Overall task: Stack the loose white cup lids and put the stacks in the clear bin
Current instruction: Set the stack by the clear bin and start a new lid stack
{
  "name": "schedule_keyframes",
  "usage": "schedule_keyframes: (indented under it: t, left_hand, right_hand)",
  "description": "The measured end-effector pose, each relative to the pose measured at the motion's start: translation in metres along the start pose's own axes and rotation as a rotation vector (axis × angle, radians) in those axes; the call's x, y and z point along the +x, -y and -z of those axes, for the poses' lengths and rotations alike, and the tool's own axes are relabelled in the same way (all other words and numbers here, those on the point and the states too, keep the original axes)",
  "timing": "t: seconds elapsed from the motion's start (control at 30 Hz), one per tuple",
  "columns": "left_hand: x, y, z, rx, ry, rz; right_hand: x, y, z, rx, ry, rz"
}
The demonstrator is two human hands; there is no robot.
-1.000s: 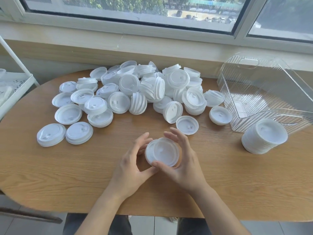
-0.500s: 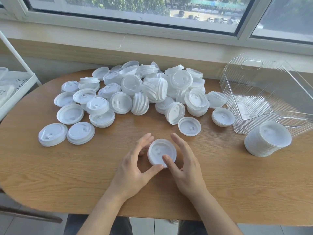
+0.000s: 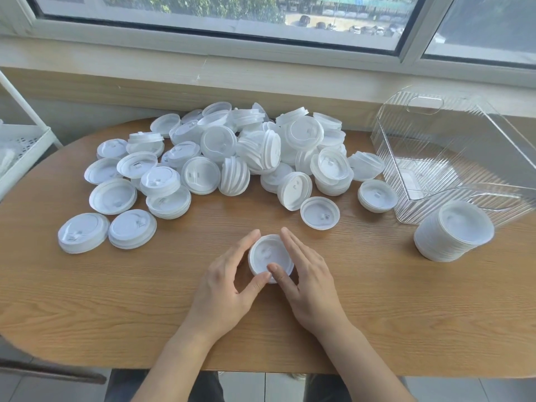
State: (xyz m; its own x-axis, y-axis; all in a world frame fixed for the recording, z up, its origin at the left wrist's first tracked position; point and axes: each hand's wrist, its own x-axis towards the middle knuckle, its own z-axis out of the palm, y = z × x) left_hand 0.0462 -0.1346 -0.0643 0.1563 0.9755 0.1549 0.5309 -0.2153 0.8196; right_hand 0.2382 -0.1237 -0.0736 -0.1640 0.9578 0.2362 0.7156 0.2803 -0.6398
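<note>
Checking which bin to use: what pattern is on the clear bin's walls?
Fine vertical ribbing on the clear bin, otherwise colourless; the head view shows it.

Matt white plastic cup lids (image 3: 208,158) are lying on a wood-grain table (image 3: 116,300) w/ a smooth, low-sheen finish; clear bin (image 3: 452,158), ribbed glossy plastic, is catching window light, as is a translucent lid stack (image 3: 452,236).
</note>
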Motion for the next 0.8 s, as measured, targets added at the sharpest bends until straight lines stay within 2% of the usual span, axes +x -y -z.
schedule_keyframes:
  t: [0.1, 0.17, 0.23, 0.3, 0.43, 0.57, 0.8]
  left_hand:
    - [0.001, -0.002, 0.0, 0.025, 0.012, -0.023]
    - [0.001, -0.002, 0.001, 0.008, 0.004, -0.013]
    - [0.0, -0.001, 0.002, -0.012, -0.005, 0.002]
    - [0.0, 0.0, 0.002, -0.026, -0.011, 0.017]
    - [0.001, 0.001, 0.002, -0.036, -0.023, 0.04]
    - [0.002, 0.002, 0.004, -0.038, -0.019, 0.037]
    - [0.003, -0.004, 0.006, -0.003, -0.03, 0.048]
  right_hand:
    - [0.0, 0.0, 0.004, 0.069, -0.031, 0.004]
    - [0.003, -0.004, 0.012, 0.068, -0.156, -0.011]
    - [0.01, -0.017, 0.024, -0.02, -0.333, -0.026]
    - [0.019, -0.036, 0.035, -0.13, -0.426, -0.067]
    - [0.032, -0.061, 0.044, -0.269, -0.373, -0.139]
    - [0.033, -0.059, 0.04, -0.315, -0.404, -0.105]
    - [0.012, -0.042, 0.045, -0.144, -0.506, 0.03]
